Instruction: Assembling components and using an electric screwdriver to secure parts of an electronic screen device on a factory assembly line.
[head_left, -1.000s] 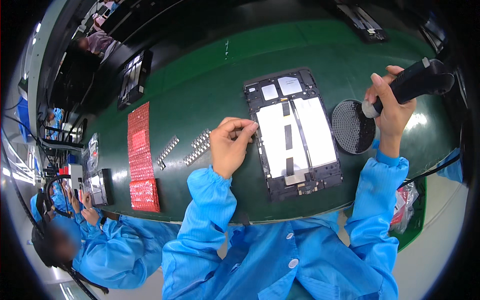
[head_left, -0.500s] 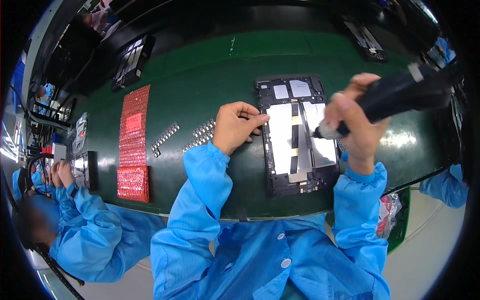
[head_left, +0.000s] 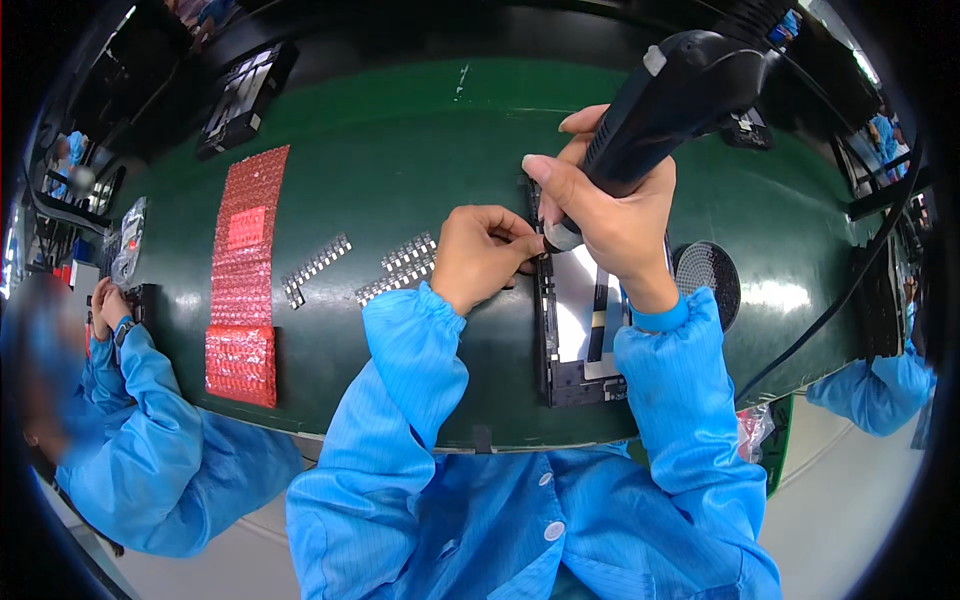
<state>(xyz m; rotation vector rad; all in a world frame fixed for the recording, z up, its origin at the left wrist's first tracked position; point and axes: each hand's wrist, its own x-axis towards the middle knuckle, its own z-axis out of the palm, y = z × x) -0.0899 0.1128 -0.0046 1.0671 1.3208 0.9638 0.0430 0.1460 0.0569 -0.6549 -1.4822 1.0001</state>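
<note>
An opened tablet (head_left: 570, 320) lies on the green table in front of me, its silver inside facing up and its upper part covered by my right hand. My right hand (head_left: 620, 215) grips a black electric screwdriver (head_left: 665, 105), tilted with its tip down at the tablet's left edge. Against that same edge, right beside the tip, my left hand (head_left: 485, 255) has thumb and fingers pinched together. What lies between those fingertips is too small to make out. Strips of small metallic parts (head_left: 408, 262) rest just left of my left hand.
Red bubble wrap (head_left: 245, 260) lies to the left, with another small-parts strip (head_left: 317, 268) beside it. A round dark dish with a dotted surface (head_left: 707, 282) stands right of the tablet. A black cable (head_left: 835, 310) crosses the right side. A co-worker's sleeve (head_left: 170, 460) is at left.
My right hand has brought the screwdriver from the tablet's right half leftward to its left edge, beside my left fingertips. The round dish, mostly hidden before, now shows.
</note>
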